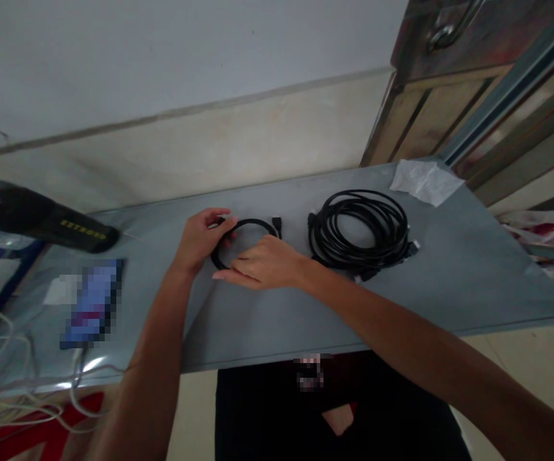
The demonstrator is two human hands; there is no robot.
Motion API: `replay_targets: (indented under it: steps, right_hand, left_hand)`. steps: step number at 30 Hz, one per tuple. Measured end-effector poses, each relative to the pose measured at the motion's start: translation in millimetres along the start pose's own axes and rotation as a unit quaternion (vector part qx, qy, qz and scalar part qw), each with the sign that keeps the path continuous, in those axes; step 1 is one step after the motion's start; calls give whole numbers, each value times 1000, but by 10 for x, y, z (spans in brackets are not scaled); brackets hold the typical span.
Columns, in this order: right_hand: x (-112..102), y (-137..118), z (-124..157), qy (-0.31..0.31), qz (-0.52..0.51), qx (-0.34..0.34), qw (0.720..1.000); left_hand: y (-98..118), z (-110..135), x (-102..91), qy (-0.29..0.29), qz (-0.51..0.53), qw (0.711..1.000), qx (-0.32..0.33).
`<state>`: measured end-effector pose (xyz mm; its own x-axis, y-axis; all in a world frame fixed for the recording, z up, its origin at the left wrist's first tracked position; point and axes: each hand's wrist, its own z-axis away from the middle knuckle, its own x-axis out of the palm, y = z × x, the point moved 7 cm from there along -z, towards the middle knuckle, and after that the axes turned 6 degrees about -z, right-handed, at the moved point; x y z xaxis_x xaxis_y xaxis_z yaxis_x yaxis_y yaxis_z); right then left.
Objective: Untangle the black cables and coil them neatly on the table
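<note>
Both hands are on a black cable (253, 222) bent into a loop over the grey tabletop. My left hand (203, 237) grips the loop's left side, thumb and fingers closed around it. My right hand (265, 262) is closed at the near side of the loop, with its fingertips partly hidden. One black connector end of this cable points up just beyond my right hand. To the right lies a thick coil of black cables (358, 230), with several plugs sticking out at its edges.
A black handheld device with yellow lettering (41, 214) lies at the left. Near it are a phone-like object (92, 304) and pale cords (30, 358). A crumpled white sheet (425, 181) lies at the back right. The wall (267, 137) borders the tabletop (277, 320).
</note>
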<state>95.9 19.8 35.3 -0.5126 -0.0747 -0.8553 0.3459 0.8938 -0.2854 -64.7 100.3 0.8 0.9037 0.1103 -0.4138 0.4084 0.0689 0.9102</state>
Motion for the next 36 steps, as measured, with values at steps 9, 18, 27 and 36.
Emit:
replay_targets:
  steps: [9, 18, 27, 36]
  right_hand:
    - [57, 73, 13, 77, -31, 52, 995]
    - [-128, 472, 91, 187, 37, 223, 956]
    - [5, 602, 158, 179, 8, 276, 944]
    - [93, 636, 144, 156, -48, 263, 951]
  left_hand:
    - [25, 112, -41, -19, -49, 987, 151]
    - [125, 214, -63, 19, -131, 972, 195]
    - [46, 114, -200, 92, -79, 975, 188]
    - [-13, 92, -219, 103, -87, 975, 174]
